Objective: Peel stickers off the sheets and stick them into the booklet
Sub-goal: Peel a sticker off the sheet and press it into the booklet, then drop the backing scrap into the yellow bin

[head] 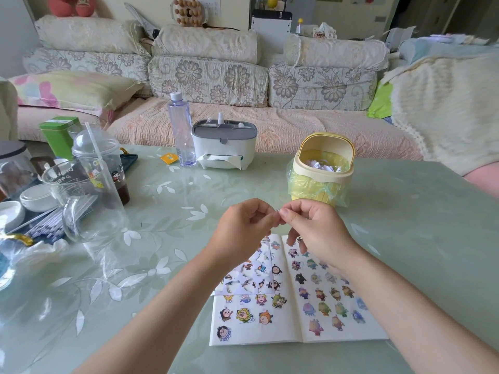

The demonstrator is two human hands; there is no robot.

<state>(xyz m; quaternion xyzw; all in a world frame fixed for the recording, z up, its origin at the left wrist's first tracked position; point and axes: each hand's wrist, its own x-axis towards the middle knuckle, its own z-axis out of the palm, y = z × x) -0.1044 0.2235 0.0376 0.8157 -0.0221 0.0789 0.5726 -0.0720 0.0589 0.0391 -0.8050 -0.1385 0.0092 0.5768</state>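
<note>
Both forearms come in from 6 o'clock and meet above the centre of the table (167, 201). The open booklet (256, 336) lies flat under them at 6 o'clock, both pages covered with cartoon stickers. A partly peeled sticker sheet (251, 276) rests across the upper left page.

The left hand (244, 228) and right hand (313, 228) are raised just past the booklet's top edge, fingers curled and fingertips touching. Thumb and forefinger of each pinch the same tiny sticker (278, 211), too small to make out.

At 1 o'clock stands a yellow mini bin (322, 168) with a plastic liner. At 9 o'clock is a glass measuring cup (81, 190) whose lettering is too blurred to read. At 11 o'clock a tissue box (224, 144) stands beside a water bottle (182, 130), and the floral sofa (208, 76) is at 12.
</note>
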